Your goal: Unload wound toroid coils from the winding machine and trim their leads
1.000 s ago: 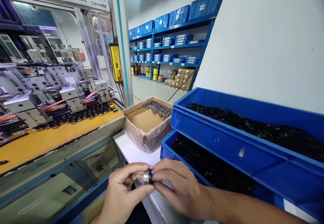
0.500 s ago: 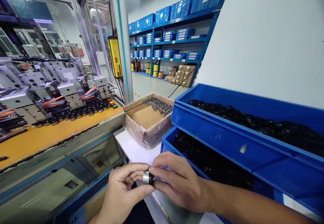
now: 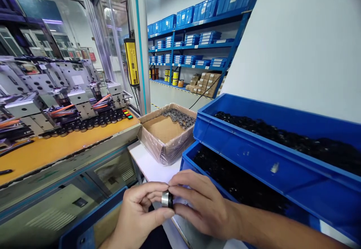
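Observation:
My left hand and my right hand meet at the bottom centre and pinch one small metal ring with a black part between their fingertips. The left thumb and forefinger grip its silver side; the right fingers press on the black side. Just right of my hands stands a blue bin full of small black parts, with a second blue bin of black parts stacked above it.
An open cardboard box with several metal rings at its far end sits on the white table. A machine with an orange deck and a row of fixtures is at left. Blue shelving stands behind.
Both hands keep hold of the ring in nearly the same place. The view has shifted slightly to the left and down.

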`<state>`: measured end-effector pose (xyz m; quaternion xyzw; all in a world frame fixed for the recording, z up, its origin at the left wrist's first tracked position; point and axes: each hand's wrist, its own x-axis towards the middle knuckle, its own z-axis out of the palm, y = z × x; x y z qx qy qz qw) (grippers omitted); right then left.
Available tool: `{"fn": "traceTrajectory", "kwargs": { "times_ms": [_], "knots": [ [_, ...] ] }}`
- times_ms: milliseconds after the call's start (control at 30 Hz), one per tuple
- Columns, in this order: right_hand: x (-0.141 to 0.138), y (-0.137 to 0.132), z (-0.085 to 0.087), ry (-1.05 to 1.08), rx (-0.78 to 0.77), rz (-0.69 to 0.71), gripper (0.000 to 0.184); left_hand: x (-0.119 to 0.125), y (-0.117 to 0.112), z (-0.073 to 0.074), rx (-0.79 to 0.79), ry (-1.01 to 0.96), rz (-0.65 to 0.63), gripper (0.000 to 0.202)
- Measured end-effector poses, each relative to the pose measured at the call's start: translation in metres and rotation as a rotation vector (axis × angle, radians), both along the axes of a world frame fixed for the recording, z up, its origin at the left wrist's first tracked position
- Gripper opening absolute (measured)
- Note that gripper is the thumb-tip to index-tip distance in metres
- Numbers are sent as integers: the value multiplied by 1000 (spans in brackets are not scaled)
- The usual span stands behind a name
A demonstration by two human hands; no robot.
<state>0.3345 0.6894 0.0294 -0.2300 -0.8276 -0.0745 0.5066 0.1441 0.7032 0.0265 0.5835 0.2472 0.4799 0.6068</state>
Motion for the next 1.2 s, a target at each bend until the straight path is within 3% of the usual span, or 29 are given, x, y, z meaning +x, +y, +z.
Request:
{"fn": "traceTrajectory", "kwargs": {
  "times_ms": [600,967,1067,1200],
  "knots": [
    [-4,1,-3,22,19,9,16,-1,1,0,24,6,43,36],
    [3,4,-9,-163,113,19,19,-8,2,-1,-173,11,-81,32],
    [0,5,-11,-138,100,33,20,-5,2,-6,-223,4,-69,34],
    [0,1,-12,-153,163,-57,25,7,-6,-24,-270,-108,68,32]
  ]
}}
